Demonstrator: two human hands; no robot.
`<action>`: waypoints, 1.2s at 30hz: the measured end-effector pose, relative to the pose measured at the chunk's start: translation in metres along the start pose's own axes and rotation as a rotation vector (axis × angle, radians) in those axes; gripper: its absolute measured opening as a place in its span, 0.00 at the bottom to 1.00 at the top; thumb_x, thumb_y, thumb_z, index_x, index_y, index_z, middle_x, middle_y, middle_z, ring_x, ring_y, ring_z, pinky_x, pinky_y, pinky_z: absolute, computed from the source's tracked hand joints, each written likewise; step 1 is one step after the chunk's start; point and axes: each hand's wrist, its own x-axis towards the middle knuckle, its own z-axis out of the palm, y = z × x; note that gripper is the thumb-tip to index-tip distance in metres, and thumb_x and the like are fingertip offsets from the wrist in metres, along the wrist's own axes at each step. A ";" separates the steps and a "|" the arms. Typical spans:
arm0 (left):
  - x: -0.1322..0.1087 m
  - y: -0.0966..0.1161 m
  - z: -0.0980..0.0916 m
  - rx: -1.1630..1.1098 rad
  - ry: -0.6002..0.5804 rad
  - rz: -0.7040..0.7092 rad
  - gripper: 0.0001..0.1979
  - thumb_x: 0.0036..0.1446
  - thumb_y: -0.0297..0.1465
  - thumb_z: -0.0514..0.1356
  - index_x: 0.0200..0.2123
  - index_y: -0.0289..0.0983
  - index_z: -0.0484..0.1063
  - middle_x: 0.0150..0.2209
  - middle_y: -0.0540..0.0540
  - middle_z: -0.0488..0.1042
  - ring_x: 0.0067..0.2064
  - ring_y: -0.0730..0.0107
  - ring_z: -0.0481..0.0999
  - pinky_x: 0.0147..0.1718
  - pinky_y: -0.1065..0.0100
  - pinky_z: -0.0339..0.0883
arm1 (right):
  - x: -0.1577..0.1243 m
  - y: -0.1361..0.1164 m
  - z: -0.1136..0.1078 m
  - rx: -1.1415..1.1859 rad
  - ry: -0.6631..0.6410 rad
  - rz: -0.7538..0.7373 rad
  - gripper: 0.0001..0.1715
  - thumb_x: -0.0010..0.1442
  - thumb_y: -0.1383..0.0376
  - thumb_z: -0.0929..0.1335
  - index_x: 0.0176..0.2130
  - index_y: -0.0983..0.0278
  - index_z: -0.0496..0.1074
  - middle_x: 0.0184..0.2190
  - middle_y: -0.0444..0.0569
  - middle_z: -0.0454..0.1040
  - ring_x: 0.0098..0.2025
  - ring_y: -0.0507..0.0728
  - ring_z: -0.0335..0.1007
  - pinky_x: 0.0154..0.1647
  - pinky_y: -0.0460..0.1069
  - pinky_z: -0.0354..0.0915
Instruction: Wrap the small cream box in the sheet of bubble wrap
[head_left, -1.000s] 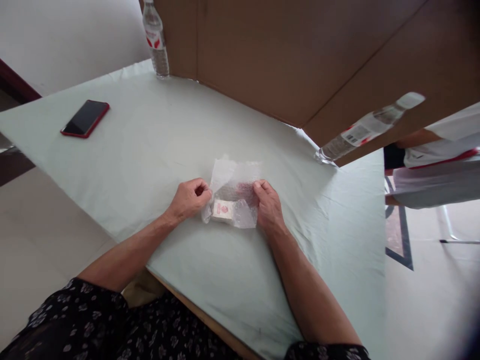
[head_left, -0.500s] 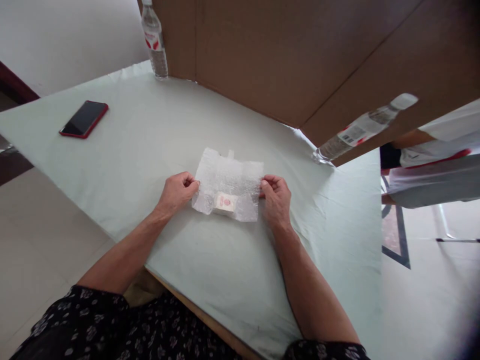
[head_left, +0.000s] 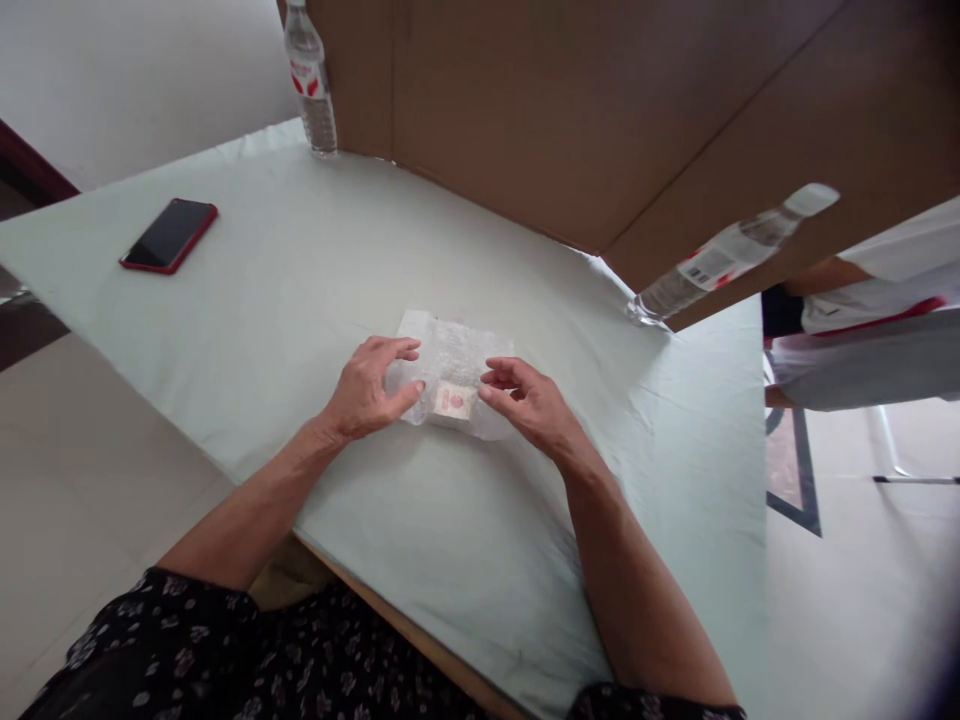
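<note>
Your left hand (head_left: 366,388), right hand (head_left: 541,408), loosely spread, flank box (head_left: 453,403): printed side up, long axis seemingly left-to-right.

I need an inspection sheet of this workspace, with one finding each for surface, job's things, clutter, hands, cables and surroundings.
Surface: pale green cloth, wrinkled at right.
Job's things: small block, red print on top, lying on bubble wrap.
Clutter: phone at left; left bottle and right bottle farther back.
Hands: left hand and right hand flank the small block, fingers parted; contact with the bubble wrap unclear.
Cables: nothing seen.
Surroundings: cardboard panel behind the bottles; person partly visible at right.
</note>
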 end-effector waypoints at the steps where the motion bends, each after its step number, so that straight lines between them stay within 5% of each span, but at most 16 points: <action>1: 0.000 0.000 0.001 0.015 -0.040 -0.011 0.22 0.54 0.33 0.62 0.53 0.36 0.71 0.45 0.41 0.81 0.51 0.55 0.76 0.54 0.52 0.67 | -0.001 -0.001 -0.001 -0.025 -0.023 0.001 0.25 0.57 0.53 0.72 0.51 0.62 0.73 0.41 0.51 0.80 0.39 0.57 0.75 0.40 0.52 0.70; 7: 0.001 0.007 -0.012 -0.307 -0.233 -0.191 0.30 0.58 0.38 0.62 0.62 0.34 0.64 0.37 0.42 0.81 0.49 0.56 0.78 0.49 0.57 0.70 | -0.020 -0.007 -0.006 0.007 -0.054 -0.153 0.21 0.61 0.59 0.69 0.53 0.61 0.71 0.37 0.47 0.80 0.40 0.56 0.75 0.46 0.53 0.69; 11: 0.003 0.007 -0.028 -0.595 -0.418 -0.271 0.26 0.63 0.45 0.58 0.57 0.33 0.69 0.22 0.49 0.76 0.33 0.62 0.80 0.39 0.62 0.71 | -0.046 -0.012 -0.011 0.089 -0.289 -0.190 0.20 0.64 0.56 0.69 0.53 0.60 0.73 0.37 0.47 0.81 0.42 0.56 0.76 0.48 0.52 0.69; 15: 0.003 0.004 -0.030 -0.462 -0.688 -0.335 0.20 0.61 0.43 0.60 0.48 0.35 0.76 0.17 0.54 0.69 0.21 0.71 0.72 0.25 0.69 0.63 | -0.068 -0.009 -0.006 0.093 -0.471 -0.136 0.19 0.66 0.55 0.67 0.51 0.61 0.75 0.40 0.49 0.82 0.43 0.56 0.77 0.39 0.49 0.69; 18: 0.001 0.003 -0.021 -0.281 -0.623 -0.289 0.15 0.58 0.40 0.61 0.42 0.36 0.77 0.18 0.56 0.64 0.20 0.75 0.65 0.23 0.71 0.59 | -0.075 -0.003 0.000 0.027 -0.477 -0.102 0.18 0.65 0.56 0.69 0.51 0.62 0.75 0.41 0.50 0.82 0.43 0.57 0.78 0.33 0.47 0.67; 21: -0.001 0.002 -0.011 -0.118 -0.469 -0.167 0.17 0.55 0.39 0.62 0.45 0.37 0.77 0.28 0.50 0.73 0.31 0.69 0.73 0.33 0.67 0.68 | -0.076 0.001 0.004 0.004 -0.455 -0.115 0.17 0.64 0.58 0.69 0.50 0.62 0.75 0.41 0.50 0.82 0.41 0.56 0.77 0.38 0.49 0.69; 23: -0.002 0.000 -0.008 -0.022 -0.420 -0.072 0.27 0.52 0.41 0.65 0.54 0.37 0.73 0.46 0.42 0.77 0.48 0.58 0.75 0.49 0.58 0.70 | -0.075 0.001 0.004 -0.002 -0.446 -0.105 0.17 0.64 0.58 0.69 0.50 0.62 0.75 0.40 0.49 0.82 0.40 0.55 0.77 0.39 0.49 0.69; 26: -0.003 -0.002 -0.006 0.086 -0.527 -0.012 0.47 0.48 0.44 0.69 0.68 0.36 0.57 0.68 0.34 0.61 0.69 0.45 0.57 0.66 0.49 0.55 | -0.074 -0.002 0.002 -0.028 -0.418 -0.072 0.15 0.64 0.59 0.68 0.48 0.62 0.76 0.40 0.48 0.82 0.39 0.55 0.77 0.35 0.48 0.68; 29: -0.004 -0.004 -0.007 0.157 -0.688 -0.008 0.56 0.47 0.47 0.70 0.72 0.37 0.46 0.73 0.34 0.51 0.74 0.41 0.45 0.69 0.46 0.47 | -0.070 -0.007 0.000 -0.078 -0.287 -0.072 0.12 0.64 0.59 0.67 0.44 0.62 0.76 0.36 0.48 0.81 0.37 0.55 0.75 0.35 0.49 0.68; 32: -0.006 -0.008 -0.006 0.170 -0.726 0.024 0.58 0.47 0.49 0.69 0.73 0.39 0.43 0.73 0.34 0.49 0.74 0.40 0.44 0.69 0.45 0.46 | -0.059 -0.011 0.001 -0.146 -0.102 -0.106 0.14 0.63 0.59 0.68 0.46 0.61 0.75 0.36 0.49 0.80 0.36 0.56 0.74 0.37 0.50 0.70; 36: -0.009 -0.013 -0.003 0.173 -0.704 0.056 0.58 0.46 0.49 0.70 0.72 0.40 0.43 0.73 0.34 0.50 0.74 0.40 0.44 0.69 0.44 0.45 | -0.037 -0.009 0.014 -0.252 -0.050 -0.206 0.30 0.59 0.57 0.70 0.60 0.58 0.67 0.58 0.56 0.72 0.53 0.63 0.72 0.45 0.57 0.72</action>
